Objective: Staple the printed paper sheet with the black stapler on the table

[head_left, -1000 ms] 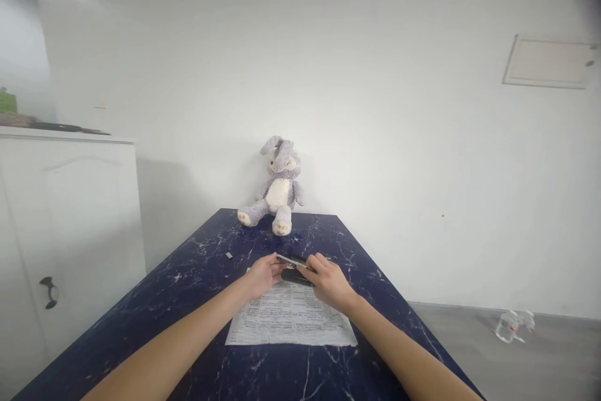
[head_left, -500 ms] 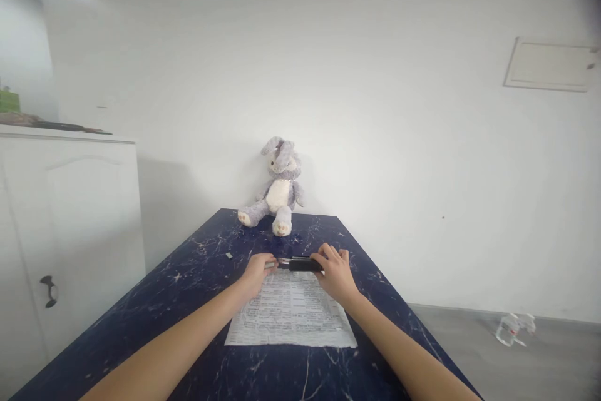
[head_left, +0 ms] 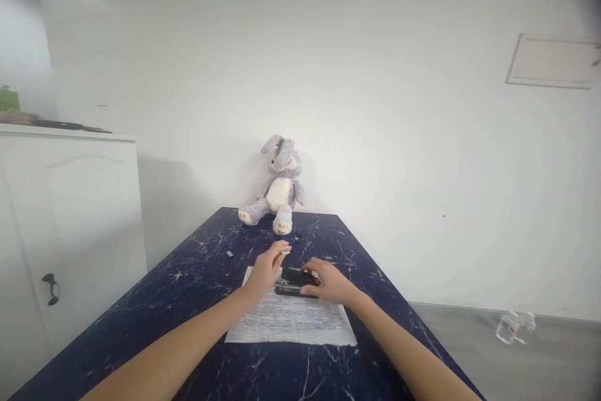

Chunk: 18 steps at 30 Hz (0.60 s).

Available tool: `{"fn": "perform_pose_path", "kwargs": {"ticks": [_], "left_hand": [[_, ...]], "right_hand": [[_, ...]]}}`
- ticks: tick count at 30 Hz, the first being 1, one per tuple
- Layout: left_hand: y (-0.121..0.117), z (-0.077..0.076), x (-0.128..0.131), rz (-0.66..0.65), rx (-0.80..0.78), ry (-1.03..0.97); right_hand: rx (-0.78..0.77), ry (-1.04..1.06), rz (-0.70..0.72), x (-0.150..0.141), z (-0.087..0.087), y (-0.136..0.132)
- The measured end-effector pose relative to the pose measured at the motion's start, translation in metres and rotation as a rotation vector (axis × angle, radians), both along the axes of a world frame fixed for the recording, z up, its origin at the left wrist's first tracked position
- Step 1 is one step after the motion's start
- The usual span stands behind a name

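Observation:
A black stapler (head_left: 297, 276) with a bit of red at its rear lies on its side or low over a printed sheet of paper (head_left: 295, 323). My right hand (head_left: 327, 281) is closed around the stapler's right end, thumb on the near side. My left hand (head_left: 271, 265) is just left of the stapler and slightly raised, its fingers pinched around a small whitish piece (head_left: 285, 253) whose kind I cannot make out. The paper lies flat on the dark blue marbled table (head_left: 263, 370), partly covered by my hands.
A grey plush rabbit (head_left: 280, 191) sits at the table's far end against the wall. A small grey piece (head_left: 230, 254) lies left of the paper. To the left stands a white cabinet (head_left: 94, 201); clear plastic bottles (head_left: 511, 328) are on the floor at right.
My right hand has brought the stapler nearer and lower over the paper, and it has turned. My left hand has come off the stapler's left end and risen, fingers pinched.

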State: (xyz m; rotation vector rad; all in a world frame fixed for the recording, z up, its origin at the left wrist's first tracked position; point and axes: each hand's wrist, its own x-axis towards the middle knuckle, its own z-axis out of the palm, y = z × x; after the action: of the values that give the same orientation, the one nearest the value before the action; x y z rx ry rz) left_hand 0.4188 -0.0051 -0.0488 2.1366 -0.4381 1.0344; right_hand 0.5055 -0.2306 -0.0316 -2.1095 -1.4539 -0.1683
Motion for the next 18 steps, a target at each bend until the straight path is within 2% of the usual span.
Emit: {"fn": "perform_pose_path", "kwargs": {"ticks": [3,6,12,18], "left_hand": [[-0.01,-0.001,-0.008,-0.072,0.355,-0.117],[-0.02,0.0,-0.013,-0.112,0.566,-0.267],[-0.027,0.01,-0.021,-0.098,0.632,-0.326],[-0.026,0.009,-0.021,-0.13,0.661,-0.289]], "right_hand": [[0.147,0.013,0.079,-0.007,0.009,-0.001],[0.254,0.044,0.152,-0.013,0.014,-0.001],[0.298,0.055,0.231,-0.02,0.017,-0.002],[0.324,0.091,0.246,-0.019,0.021,-0.004]]}}
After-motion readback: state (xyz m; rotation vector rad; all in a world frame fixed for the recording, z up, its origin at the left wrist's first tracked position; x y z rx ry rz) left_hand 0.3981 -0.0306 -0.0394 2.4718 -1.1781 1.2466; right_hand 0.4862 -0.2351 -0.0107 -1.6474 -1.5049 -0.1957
